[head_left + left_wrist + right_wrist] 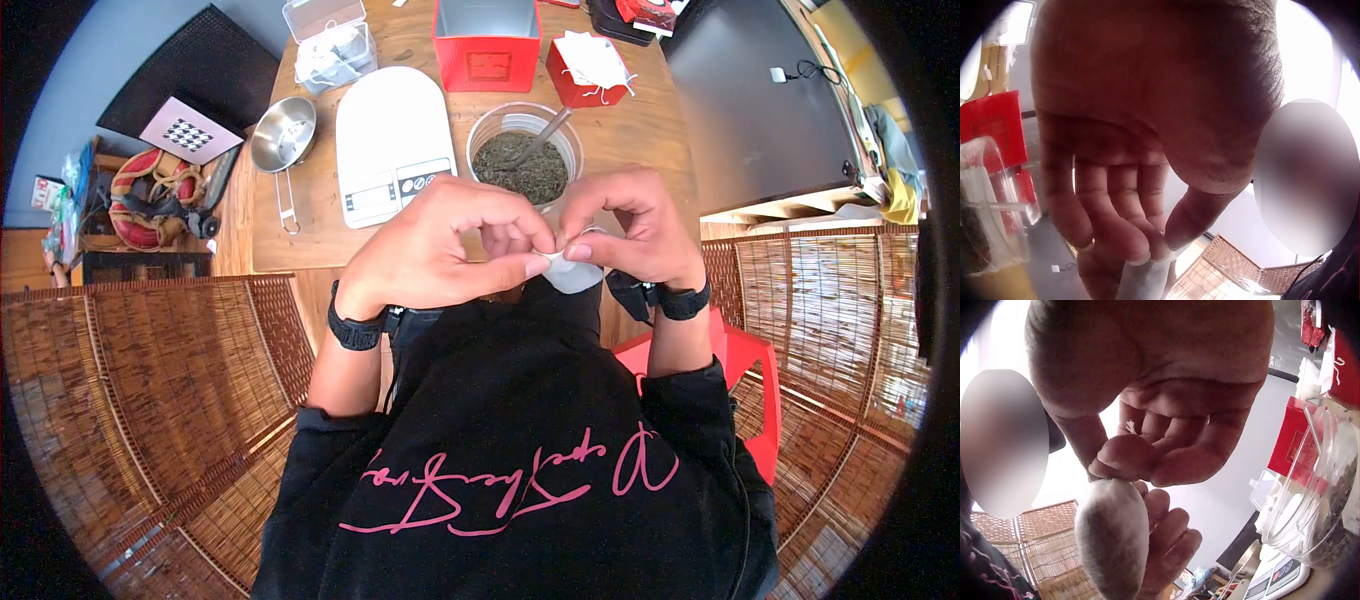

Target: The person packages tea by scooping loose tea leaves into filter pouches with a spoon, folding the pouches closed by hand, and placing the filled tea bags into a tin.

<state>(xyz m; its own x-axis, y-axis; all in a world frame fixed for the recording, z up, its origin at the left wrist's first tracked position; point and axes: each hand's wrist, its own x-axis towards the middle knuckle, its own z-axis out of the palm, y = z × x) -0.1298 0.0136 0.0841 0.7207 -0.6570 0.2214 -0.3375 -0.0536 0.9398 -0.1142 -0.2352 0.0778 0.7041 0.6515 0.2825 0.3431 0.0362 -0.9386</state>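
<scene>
A small white tea bag (573, 278) hangs by its gathered top between both hands, close to the front edge of the table. My left hand (440, 240) pinches one side of that top between thumb and fingertips. From the other side, my right hand (635, 225) does the same, thumb against bent fingers. In the right wrist view the tea bag (1112, 537) looks rounded and full, and a white string end (1130, 427) shows among the right fingers. Just beyond the hands stands a clear tub (575, 135) of dried leaves (530, 170) with a metal spoon (548, 130) in it.
Left of the tub lies a white kitchen scale (393, 130), with a small steel pan (283, 135) beside it. Behind are a clear box (350, 70) of white bags, a large red box (487, 65), and a small red box (590, 95) holding white bags with strings.
</scene>
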